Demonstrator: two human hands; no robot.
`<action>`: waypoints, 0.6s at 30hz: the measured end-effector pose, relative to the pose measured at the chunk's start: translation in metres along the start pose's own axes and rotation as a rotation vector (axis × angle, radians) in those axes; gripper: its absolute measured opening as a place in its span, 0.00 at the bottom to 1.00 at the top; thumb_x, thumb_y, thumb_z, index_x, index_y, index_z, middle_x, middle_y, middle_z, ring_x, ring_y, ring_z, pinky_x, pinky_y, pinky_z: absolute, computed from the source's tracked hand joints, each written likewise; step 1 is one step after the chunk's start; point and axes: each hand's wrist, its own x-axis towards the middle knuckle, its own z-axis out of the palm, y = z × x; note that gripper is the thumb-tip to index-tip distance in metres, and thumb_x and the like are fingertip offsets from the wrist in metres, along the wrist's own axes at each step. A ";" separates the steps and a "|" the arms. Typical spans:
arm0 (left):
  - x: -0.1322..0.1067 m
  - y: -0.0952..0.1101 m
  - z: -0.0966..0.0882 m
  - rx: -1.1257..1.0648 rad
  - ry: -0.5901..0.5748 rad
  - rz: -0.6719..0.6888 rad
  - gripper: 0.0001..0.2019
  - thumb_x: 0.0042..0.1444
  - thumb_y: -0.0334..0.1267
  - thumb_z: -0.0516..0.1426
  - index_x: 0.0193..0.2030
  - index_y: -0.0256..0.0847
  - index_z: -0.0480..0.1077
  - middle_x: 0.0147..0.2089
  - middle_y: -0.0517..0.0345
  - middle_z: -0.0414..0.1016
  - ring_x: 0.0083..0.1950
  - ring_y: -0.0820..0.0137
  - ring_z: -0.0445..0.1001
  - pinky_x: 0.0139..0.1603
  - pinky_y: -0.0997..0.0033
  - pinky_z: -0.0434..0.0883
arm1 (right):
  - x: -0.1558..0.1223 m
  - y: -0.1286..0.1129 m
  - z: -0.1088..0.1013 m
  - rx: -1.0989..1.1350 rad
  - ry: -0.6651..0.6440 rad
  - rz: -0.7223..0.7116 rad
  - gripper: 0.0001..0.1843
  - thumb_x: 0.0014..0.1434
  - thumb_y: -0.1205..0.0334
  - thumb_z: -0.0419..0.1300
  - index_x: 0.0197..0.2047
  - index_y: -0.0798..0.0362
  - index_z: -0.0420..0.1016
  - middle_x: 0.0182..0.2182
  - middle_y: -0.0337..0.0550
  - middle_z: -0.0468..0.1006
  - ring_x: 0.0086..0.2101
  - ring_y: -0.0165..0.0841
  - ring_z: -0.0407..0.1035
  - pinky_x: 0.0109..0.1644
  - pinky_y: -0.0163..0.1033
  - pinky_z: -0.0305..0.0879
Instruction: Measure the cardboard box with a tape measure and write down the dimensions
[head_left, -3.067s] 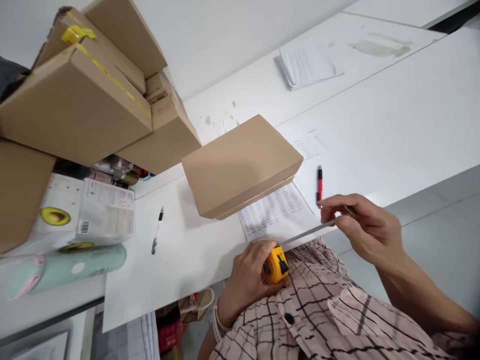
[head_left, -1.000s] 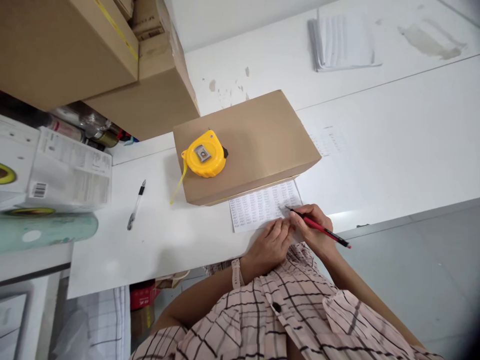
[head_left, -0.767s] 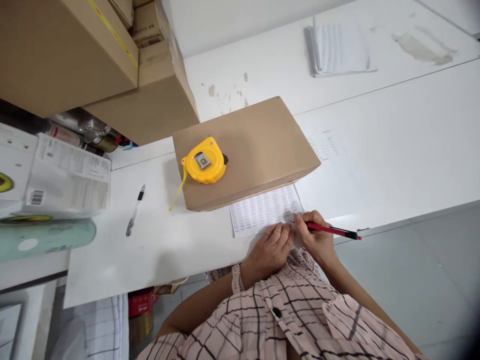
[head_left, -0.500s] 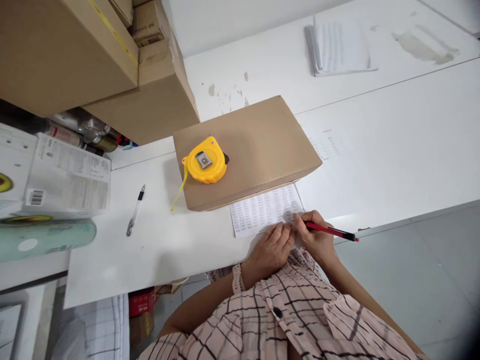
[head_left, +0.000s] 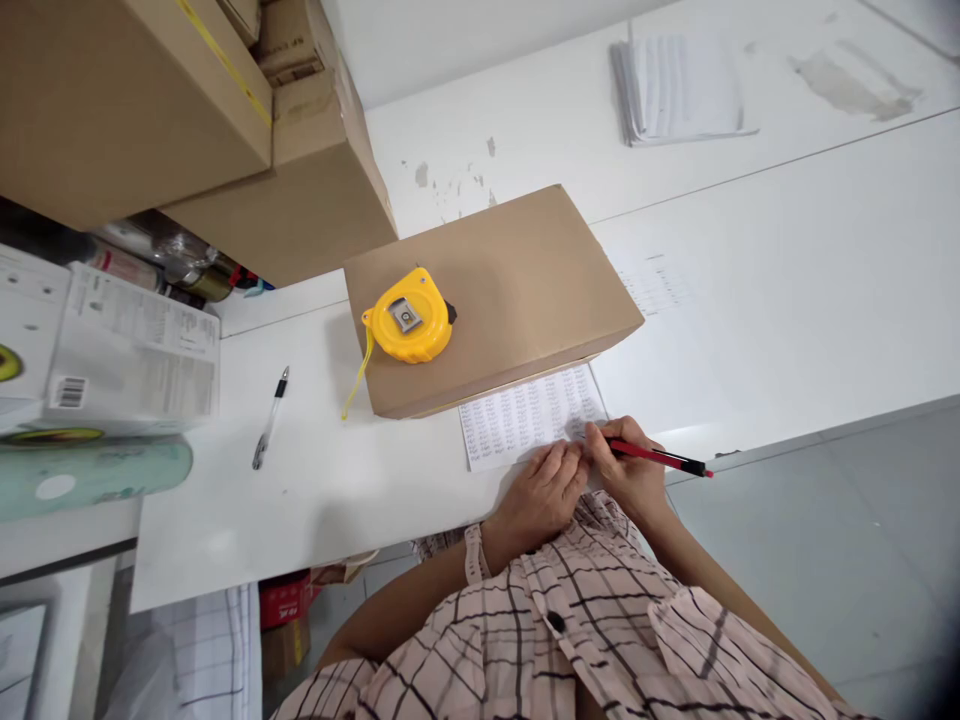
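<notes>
My right hand point(head_left: 628, 470) grips a red pen point(head_left: 660, 458) with its tip on a printed sheet of numbers point(head_left: 529, 413) at the near edge of the white table point(head_left: 750, 280). My left hand point(head_left: 541, 497) rests flat on the sheet's lower edge, fingers stretched toward the pen tip. Just beyond the sheet lies a brown cardboard box point(head_left: 517, 280), partly covering it. A yellow tape measure point(head_left: 409, 316) sits on the box's left end, its yellow strap hanging over the side.
A black pen point(head_left: 271, 417) lies on the table to the left. Stacked cardboard boxes point(head_left: 150, 110) fill the upper left, above a white printed carton point(head_left: 120, 350) and a green bottle point(head_left: 90, 475). A pile of papers point(head_left: 679, 85) lies far back.
Three seconds ago both hands held the tape measure; since then it lies on the box and my right hand writes with the red pen. Over the last second, only slight pen movement.
</notes>
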 end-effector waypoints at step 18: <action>-0.004 0.001 0.006 -0.007 -0.130 0.045 0.22 0.73 0.34 0.45 0.68 0.30 0.66 0.68 0.40 0.70 0.67 0.59 0.71 0.67 0.59 0.67 | 0.001 -0.001 0.000 0.038 -0.004 0.007 0.19 0.64 0.47 0.62 0.27 0.48 0.65 0.21 0.36 0.72 0.23 0.31 0.66 0.28 0.39 0.64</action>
